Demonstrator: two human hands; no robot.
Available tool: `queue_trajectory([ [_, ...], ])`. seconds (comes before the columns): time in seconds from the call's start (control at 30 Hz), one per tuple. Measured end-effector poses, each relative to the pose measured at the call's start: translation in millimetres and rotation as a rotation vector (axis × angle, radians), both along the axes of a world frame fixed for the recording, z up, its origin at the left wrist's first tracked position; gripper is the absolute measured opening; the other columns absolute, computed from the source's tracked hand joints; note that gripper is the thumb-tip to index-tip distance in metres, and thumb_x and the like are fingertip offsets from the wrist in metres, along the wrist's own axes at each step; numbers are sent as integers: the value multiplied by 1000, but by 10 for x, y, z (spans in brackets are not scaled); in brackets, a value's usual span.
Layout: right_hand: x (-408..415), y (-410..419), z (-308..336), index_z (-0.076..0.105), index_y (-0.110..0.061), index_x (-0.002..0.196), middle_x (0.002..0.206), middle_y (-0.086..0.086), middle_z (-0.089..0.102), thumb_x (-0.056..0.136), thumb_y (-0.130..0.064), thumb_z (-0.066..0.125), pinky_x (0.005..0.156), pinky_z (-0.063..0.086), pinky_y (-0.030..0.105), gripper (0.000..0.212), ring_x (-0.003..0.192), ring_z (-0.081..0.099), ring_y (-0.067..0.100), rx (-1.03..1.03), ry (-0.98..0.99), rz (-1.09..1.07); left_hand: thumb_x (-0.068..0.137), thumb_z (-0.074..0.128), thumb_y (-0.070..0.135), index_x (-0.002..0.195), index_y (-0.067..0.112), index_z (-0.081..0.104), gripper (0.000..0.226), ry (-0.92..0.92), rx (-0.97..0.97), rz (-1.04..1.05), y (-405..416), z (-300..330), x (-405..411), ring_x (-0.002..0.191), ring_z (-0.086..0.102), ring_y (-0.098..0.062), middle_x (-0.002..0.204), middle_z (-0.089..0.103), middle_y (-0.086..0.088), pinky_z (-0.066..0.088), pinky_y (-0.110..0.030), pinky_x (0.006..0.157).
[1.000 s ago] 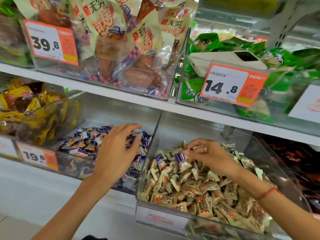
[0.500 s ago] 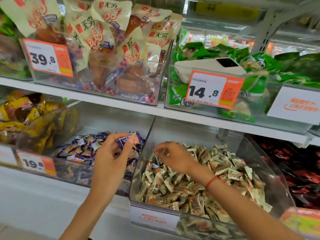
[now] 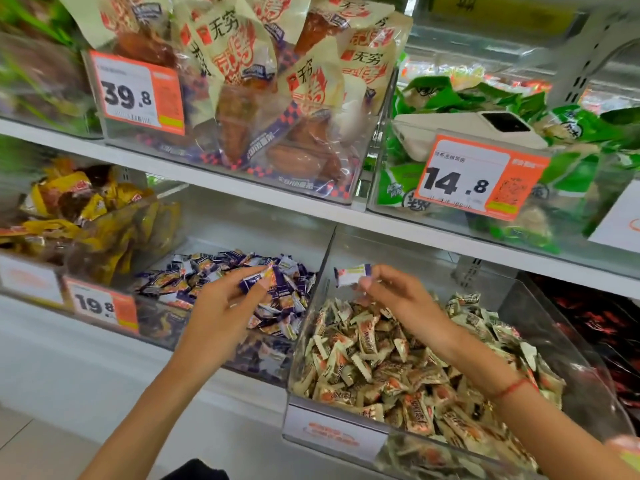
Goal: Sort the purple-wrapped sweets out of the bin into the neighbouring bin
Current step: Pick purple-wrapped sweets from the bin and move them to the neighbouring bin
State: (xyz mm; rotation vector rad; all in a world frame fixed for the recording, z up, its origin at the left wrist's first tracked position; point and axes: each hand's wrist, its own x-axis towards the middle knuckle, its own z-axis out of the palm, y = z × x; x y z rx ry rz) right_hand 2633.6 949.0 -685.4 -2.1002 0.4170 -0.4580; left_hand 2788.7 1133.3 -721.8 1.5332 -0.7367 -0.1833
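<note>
Taking the clear divider wall between the two lower bins as the landmark, the far left of it holds a bin of yellow-wrapped snacks, and just beside that sits the purple sweets bin, its front carrying an orange price tag marked 19.8. A heap of purple-wrapped sweets lies in it, reaching up against the divider wall. Over that heap, just left of the wall, the left hand hangs with thumb and forefinger pinched on one purple-wrapped sweet, the other fingers loosely curled below.

Just right of the wall, above the cream sweets bin, the right hand pinches a second purple-ended sweet at its fingertips; the sweet points toward the wall and is held clear of the pile. Beneath it a mound of cream-wrapped sweets fills the bin. A red thread bracelet circles the right wrist.

Above the wall, on the upper shelf, a bin of packed chicken snacks bears a 39.8 tag; to the right of it green packets sit behind a 14.8 tag, with a white phone lying on top.
</note>
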Motion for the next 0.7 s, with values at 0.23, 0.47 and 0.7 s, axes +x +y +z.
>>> queue_trajectory([
  [0.23,694,311,80,72,-18,93,92,-4,61,95,-33,56,76,41,25,22,88,50,9,-484,10,97,95,51,37,122,37,60,29,-423,299,293,-46,-56,259,71,64,-16,75,69,0,51,-36,56],
  [0.47,394,-138,316,72,-21,102,98,-11,65,96,-24,56,65,39,9,18,73,51,-3,-545,194,102,99,46,27,134,27,53,36,-623,497,130,-108,-59,411,48,42,-4,53,47,10,28,-21,44],
  [0.7,-243,-479,-89,49,-45,132,145,-15,42,87,-44,65,111,30,34,48,132,38,7,-862,549,130,94,34,49,142,32,41,51,-519,372,-147,-316,-54,51,129,37,-4,141,42,14,30,-32,111],
])
